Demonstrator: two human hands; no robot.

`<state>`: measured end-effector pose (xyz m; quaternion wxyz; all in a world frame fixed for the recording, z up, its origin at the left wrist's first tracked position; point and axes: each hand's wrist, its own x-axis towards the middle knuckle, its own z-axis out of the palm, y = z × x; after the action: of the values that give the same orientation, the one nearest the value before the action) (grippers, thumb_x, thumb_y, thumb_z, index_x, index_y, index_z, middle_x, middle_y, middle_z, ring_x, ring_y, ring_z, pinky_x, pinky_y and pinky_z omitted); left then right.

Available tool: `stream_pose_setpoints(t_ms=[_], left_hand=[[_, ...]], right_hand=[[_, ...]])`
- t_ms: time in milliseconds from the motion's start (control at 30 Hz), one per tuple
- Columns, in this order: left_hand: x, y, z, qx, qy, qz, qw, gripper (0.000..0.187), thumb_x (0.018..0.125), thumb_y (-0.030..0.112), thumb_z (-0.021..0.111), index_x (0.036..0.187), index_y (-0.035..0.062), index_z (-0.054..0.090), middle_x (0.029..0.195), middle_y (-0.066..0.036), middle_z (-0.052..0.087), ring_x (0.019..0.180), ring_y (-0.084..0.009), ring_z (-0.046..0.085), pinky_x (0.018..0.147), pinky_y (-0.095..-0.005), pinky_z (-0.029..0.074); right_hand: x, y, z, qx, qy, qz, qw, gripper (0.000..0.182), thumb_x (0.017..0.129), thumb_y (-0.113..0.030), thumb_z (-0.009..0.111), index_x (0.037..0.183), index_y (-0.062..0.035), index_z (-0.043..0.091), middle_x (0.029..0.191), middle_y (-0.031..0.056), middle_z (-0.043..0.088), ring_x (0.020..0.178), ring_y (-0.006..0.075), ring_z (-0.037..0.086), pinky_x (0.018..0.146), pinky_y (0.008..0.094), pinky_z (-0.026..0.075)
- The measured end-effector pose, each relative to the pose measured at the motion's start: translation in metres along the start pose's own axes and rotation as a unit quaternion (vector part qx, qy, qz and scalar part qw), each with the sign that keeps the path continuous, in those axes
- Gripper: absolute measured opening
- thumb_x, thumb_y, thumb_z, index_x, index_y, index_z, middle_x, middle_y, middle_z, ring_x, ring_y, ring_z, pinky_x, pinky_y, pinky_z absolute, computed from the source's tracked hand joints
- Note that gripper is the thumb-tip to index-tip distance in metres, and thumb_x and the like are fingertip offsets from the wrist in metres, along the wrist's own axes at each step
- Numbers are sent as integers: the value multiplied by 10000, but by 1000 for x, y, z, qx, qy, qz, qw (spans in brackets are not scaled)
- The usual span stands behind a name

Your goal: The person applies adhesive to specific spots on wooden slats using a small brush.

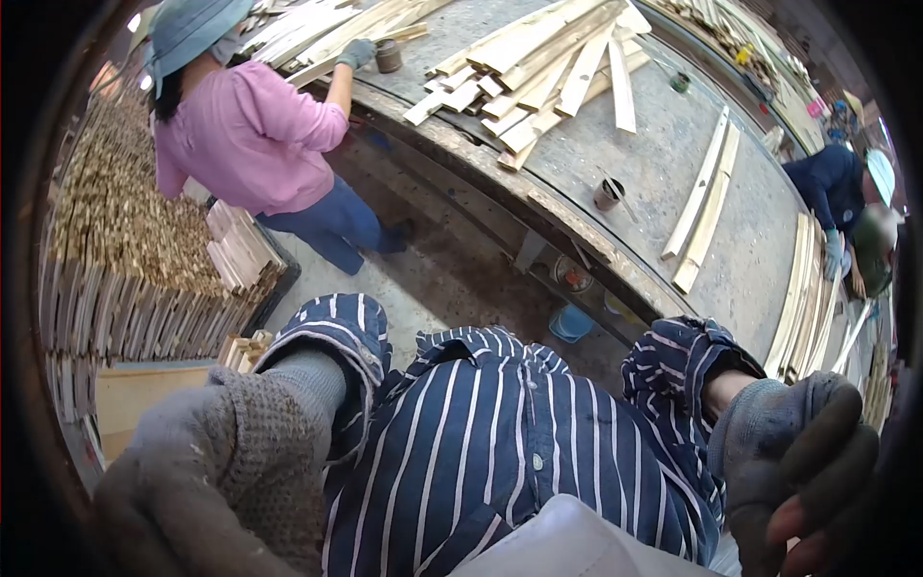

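Note:
My left hand (207, 471), in a worn grey knit glove, is raised close to the camera at the lower left. Its fingers run into the dark edge of the view, so their grip is hidden. At the lower right is my right hand (808, 462) in a dirty grey glove, with bare fingertips showing. Its fingers are loosely bent and apart, with nothing visible between them. Between the hands are my striped shirt (481, 433) and a pale grey piece (567, 543) I cannot make out.
A workbench (740, 231) ahead carries wooden strips (548, 67) and a small pot (608, 194). Stacked strips (125, 231) stand left, near a person in pink (250, 135). Another person (832, 188) bends at the right. A blue container (571, 323) sits below the bench.

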<state>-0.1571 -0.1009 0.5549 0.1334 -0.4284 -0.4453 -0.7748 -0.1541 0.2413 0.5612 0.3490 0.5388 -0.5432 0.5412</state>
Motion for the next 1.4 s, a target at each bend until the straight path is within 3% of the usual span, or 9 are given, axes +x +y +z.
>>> stream_pose_setpoints(t_ms=[167, 367, 433, 733, 1033, 1100, 1200, 1300, 1400], left_hand=[[13, -47, 18, -86, 1, -47, 995, 674, 782, 184, 732, 1361, 106, 395, 1124, -94, 548, 969, -238, 594, 764, -332, 540], [-1, -88, 45, -224, -64, -141, 962, 462, 918, 242, 570, 1302, 22, 442, 1123, -138, 558, 1049, -310, 575, 834, -398, 549], [-3, -96, 45, -218, -70, -147, 962, 448, 921, 236, 563, 1294, 15, 450, 1122, -143, 562, 1044, -303, 579, 840, -398, 548], [5, -145, 58, -241, -169, -166, 941, 394, 935, 208, 529, 1257, -14, 483, 1115, -166, 580, 1019, -270, 596, 864, -394, 543], [6, -120, -11, -220, -233, -162, 933, 351, 949, 181, 495, 1220, -42, 516, 1109, -188, 598, 994, -238, 613, 888, -390, 538], [74, -213, -80, -207, -242, -154, 935, 344, 952, 174, 487, 1211, -49, 523, 1108, -193, 602, 988, -231, 617, 894, -390, 537], [50, -236, 34, -176, -242, -146, 943, 335, 957, 165, 476, 1199, -58, 534, 1106, -201, 608, 980, -220, 622, 902, -388, 535], [43, -257, 20, -79, -172, -178, 966, 313, 963, 104, 446, 1212, -63, 537, 1187, -210, 583, 1014, -259, 621, 922, -379, 521], [-4, -294, -2, -68, 111, -460, 878, 310, 931, 96, 541, 1207, -44, 558, 1106, -151, 633, 995, -201, 621, 863, -323, 521]], right_hand=[[-9, 6, 15, -71, 58, -7, 996, 152, 810, -191, 720, 913, -121, 632, 902, -32, 616, 739, 80, 564, 595, 217, 386], [-41, -3, -38, 16, -157, 301, 940, 459, 955, -365, 535, 1200, 23, 532, 965, 176, 664, 619, 113, 632, 455, 242, 486], [-61, 8, -21, -64, -84, 159, 982, 483, 927, -260, 601, 1249, 82, 486, 900, 182, 664, 627, 114, 624, 453, 231, 468], [-84, -23, -15, -196, -51, 287, 936, 405, 779, -82, 711, 1086, 142, 572, 769, 202, 640, 629, 221, 632, 504, 261, 491], [-143, -1, -1, -341, 189, 552, 738, 304, 809, -72, 704, 1102, 0, 661, 826, 94, 678, 719, 124, 640, 620, 218, 496], [-166, 18, -17, -385, 141, 584, 700, 283, 823, -99, 701, 1097, -39, 669, 863, 97, 696, 718, 120, 646, 645, 236, 495], [-208, 57, -41, -424, 107, 590, 679, 214, 817, -114, 702, 1024, -62, 686, 854, 97, 685, 689, 174, 650, 628, 272, 495], [-243, 113, -63, -514, 61, 522, 678, 84, 817, -172, 694, 854, -97, 683, 803, 56, 656, 684, 241, 635, 587, 332, 484], [-268, 176, -71, -504, 37, 514, 694, 128, 824, -236, 676, 797, -111, 675, 821, 44, 645, 679, 235, 626, 606, 345, 487]])
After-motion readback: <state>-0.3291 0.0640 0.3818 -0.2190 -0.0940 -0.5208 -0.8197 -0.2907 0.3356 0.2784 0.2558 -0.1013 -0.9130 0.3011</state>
